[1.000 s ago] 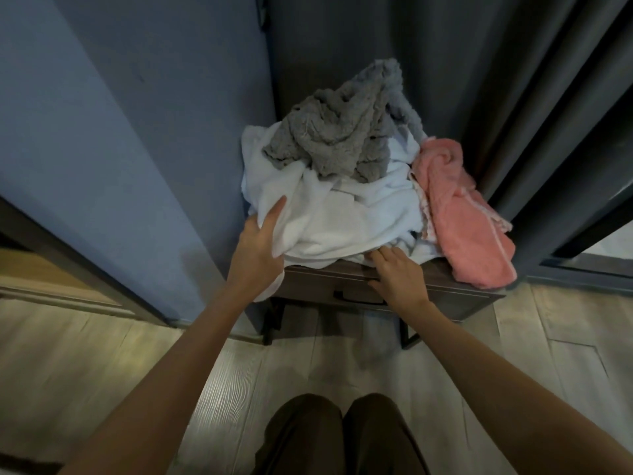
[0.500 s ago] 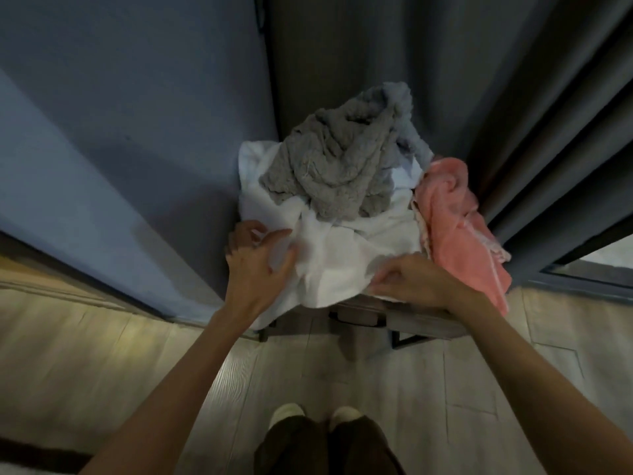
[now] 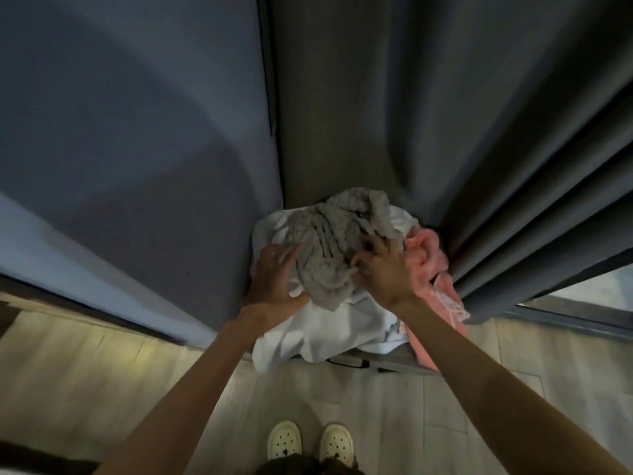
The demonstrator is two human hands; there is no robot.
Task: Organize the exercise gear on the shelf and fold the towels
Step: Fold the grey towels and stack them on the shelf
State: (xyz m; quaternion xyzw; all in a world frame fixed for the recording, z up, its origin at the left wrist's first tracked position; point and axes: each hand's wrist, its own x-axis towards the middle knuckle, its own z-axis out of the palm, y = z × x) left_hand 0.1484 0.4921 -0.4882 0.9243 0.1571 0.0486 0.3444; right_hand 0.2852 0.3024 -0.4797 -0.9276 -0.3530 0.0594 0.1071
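Observation:
A heap of towels lies on a small dark drawer table (image 3: pixel 390 363). On top sits a crumpled grey towel (image 3: pixel 334 241), under it a white towel (image 3: pixel 329 330) that hangs over the front, and a pink towel (image 3: pixel 430 269) droops off the right side. My left hand (image 3: pixel 275 277) is against the grey towel's left side with fingers spread and slightly curled. My right hand (image 3: pixel 383 270) grips the grey towel's right side, fingers dug into the fabric.
A blue-grey wall (image 3: pixel 137 149) stands to the left and dark grey curtains (image 3: pixel 496 149) hang behind and to the right of the table. Pale wood-look floor (image 3: pixel 102 382) spreads in front. My two white clogs (image 3: pixel 310 442) stand just below the table.
I have stood up, so the table now looks farther below. Both hands moved from the white towel's front edge up onto the grey towel on top.

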